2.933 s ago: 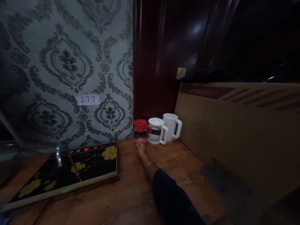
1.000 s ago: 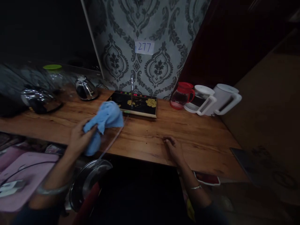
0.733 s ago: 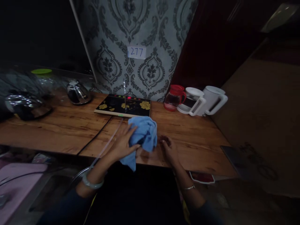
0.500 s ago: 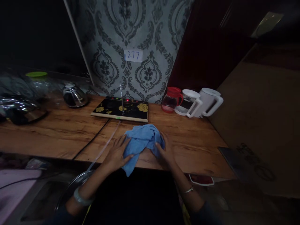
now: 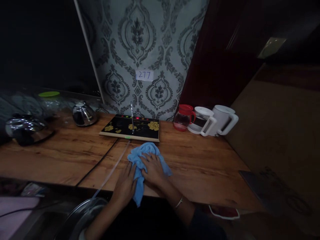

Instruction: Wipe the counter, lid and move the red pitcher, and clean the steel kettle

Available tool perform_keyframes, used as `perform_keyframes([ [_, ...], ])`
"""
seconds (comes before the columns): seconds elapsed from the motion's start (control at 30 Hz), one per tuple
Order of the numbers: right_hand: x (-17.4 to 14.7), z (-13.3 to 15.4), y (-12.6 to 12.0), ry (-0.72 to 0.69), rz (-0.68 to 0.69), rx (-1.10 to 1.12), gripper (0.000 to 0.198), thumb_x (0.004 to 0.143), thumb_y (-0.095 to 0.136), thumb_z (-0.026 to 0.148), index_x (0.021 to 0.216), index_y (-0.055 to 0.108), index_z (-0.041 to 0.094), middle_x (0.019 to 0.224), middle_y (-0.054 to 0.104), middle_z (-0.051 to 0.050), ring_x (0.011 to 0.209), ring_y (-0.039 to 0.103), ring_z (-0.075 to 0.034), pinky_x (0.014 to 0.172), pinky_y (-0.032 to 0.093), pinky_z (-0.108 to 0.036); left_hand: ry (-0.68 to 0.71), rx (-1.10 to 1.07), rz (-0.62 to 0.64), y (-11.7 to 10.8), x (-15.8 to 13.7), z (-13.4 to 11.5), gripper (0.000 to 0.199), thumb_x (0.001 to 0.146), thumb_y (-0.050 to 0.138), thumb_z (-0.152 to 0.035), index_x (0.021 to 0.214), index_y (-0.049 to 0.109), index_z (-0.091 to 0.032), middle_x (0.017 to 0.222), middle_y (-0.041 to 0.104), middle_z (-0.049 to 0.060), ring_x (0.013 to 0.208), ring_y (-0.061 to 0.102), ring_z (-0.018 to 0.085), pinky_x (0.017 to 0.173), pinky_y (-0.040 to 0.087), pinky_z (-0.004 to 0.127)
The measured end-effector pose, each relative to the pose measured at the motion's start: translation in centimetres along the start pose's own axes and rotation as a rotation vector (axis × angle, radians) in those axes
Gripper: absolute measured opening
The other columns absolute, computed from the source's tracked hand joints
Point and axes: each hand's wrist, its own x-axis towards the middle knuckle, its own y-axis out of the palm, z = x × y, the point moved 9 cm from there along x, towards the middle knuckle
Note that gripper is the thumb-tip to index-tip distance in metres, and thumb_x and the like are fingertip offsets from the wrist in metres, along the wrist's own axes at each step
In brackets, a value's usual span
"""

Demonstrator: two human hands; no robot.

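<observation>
A crumpled blue cloth [image 5: 142, 151] lies on the wooden counter, with one corner hanging over the front edge. On top of its middle rests my right hand [image 5: 153, 168], fingers spread and pressing into the folds. My left hand [image 5: 125, 183] is flat at the cloth's left side, its fingers stretched forward and its fingertips touching the fabric. Just behind the cloth sits a black tea stove panel [image 5: 143, 128] with gold flowers, lit buttons and a thin upright spout [image 5: 132, 118].
A red-lidded glass jug [image 5: 183, 118], a white-lidded glass pot [image 5: 200, 120] and a white kettle [image 5: 221, 120] stand back right. Shiny kettles [image 5: 83, 115] stand left. A black cable [image 5: 97, 163] and a clear tube [image 5: 112, 170] cross the counter's edge, near a metal basin [image 5: 77, 213].
My right hand has moved from the cloth's right edge onto its middle, closer to my left hand. The cloth has been reshaped, its right side now spread out. The camera view has tilted up.
</observation>
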Motion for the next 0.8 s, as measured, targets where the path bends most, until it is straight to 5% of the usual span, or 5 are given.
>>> perform_keyframes([
  [0.3, -5.5, -3.2, -2.3, 0.025, -0.142, 0.092, 0.058, 0.068, 0.058, 0.017, 0.126, 0.065, 0.021, 0.125, 0.067, -0.01, 0.114, 0.057, -0.03, 0.1, 0.045, -0.045, 0.091, -0.323, 0.039, -0.2, 0.0, -4.2, 0.038, 0.088, 0.052, -0.021, 0.124, 0.064, -0.02, 0.129, 0.064, 0.013, 0.122, 0.06, 0.03, 0.103, 0.051, 0.049],
  [0.43, -7.1, -4.5, -7.2, 0.069, -0.406, 0.279, 0.053, 0.067, 0.053, 0.016, 0.118, 0.068, 0.02, 0.111, 0.072, -0.008, 0.103, 0.066, -0.027, 0.092, 0.053, -0.041, 0.063, -0.564, -0.008, -2.2, 2.2, -7.1, 0.04, 0.091, 0.053, -0.025, 0.13, 0.059, -0.022, 0.135, 0.061, 0.013, 0.129, 0.055, 0.028, 0.107, 0.048, 0.047],
  [0.6, -8.0, -2.1, -13.6, -0.012, -0.644, 0.22, 0.055, 0.075, 0.057, 0.02, 0.129, 0.061, 0.023, 0.129, 0.064, -0.009, 0.121, 0.058, -0.03, 0.104, 0.046, -0.05, 0.089, -0.761, -0.13, -5.6, 3.8, -9.0, 0.044, 0.092, 0.052, -0.021, 0.136, 0.054, -0.024, 0.138, 0.059, 0.011, 0.131, 0.053, 0.024, 0.111, 0.044, 0.042],
  [0.7, -6.9, -1.3, -13.3, -0.029, -0.615, 0.166, 0.058, 0.078, 0.059, 0.023, 0.136, 0.055, 0.026, 0.141, 0.054, -0.01, 0.132, 0.048, -0.032, 0.11, 0.039, -0.056, 0.022, -0.727, -0.145, -5.2, 3.5, -7.3, 0.049, 0.09, 0.05, -0.016, 0.139, 0.051, -0.025, 0.147, 0.051, 0.01, 0.139, 0.045, 0.025, 0.115, 0.038, 0.046],
  [0.8, -4.9, -1.6, -9.6, -0.03, -0.439, 0.147, 0.064, 0.083, 0.06, 0.029, 0.145, 0.046, 0.025, 0.147, 0.049, -0.011, 0.136, 0.044, -0.032, 0.112, 0.035, -0.057, -0.105, -0.661, -0.117, -3.4, 2.2, -4.1, 0.061, 0.085, 0.049, -0.012, 0.145, 0.045, -0.024, 0.156, 0.04, 0.011, 0.145, 0.034, 0.028, 0.118, 0.032, 0.052],
])
